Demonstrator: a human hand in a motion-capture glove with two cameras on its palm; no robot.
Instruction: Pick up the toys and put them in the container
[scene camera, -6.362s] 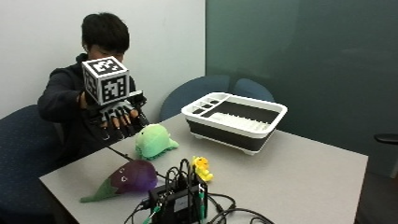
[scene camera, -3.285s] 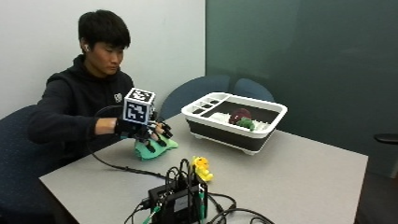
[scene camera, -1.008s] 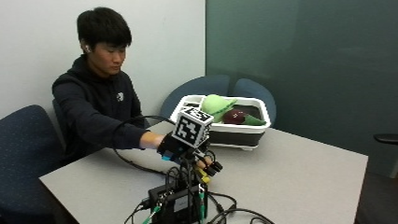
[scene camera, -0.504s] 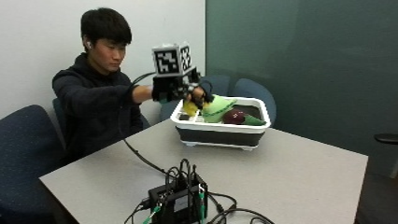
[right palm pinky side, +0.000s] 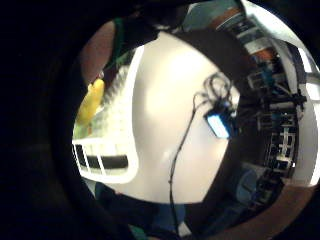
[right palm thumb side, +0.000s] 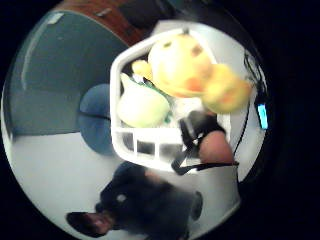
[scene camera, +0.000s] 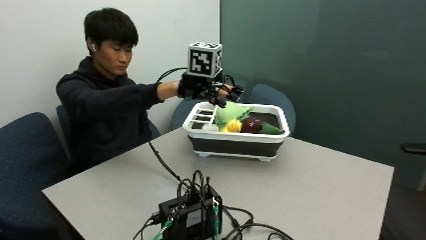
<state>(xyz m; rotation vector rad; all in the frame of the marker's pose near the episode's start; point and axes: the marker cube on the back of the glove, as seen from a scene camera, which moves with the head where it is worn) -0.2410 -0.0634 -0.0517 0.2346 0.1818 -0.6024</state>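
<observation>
Above the container (scene camera: 236, 145) my way is open; its white rim and three toys fill it. A cabled black box (scene camera: 190, 215) blocks the surface's (scene camera: 319, 185) near edge.

You see the scene from across the grey surface (scene camera: 319, 185), facing the seated person. Both palm cameras look down closely into the white slotted plastic container (scene camera: 237, 134) (right palm thumb side: 131, 142) (right palm pinky side: 112, 160), which every view shares.

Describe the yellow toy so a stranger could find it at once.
Start at the grey table and find the white and black container at its far end. Three soft toys lie in it, under the gloved right hand. The yellow toy is the smallest, tucked against the near wall between the pale green toy and the dark purple toy.
</observation>
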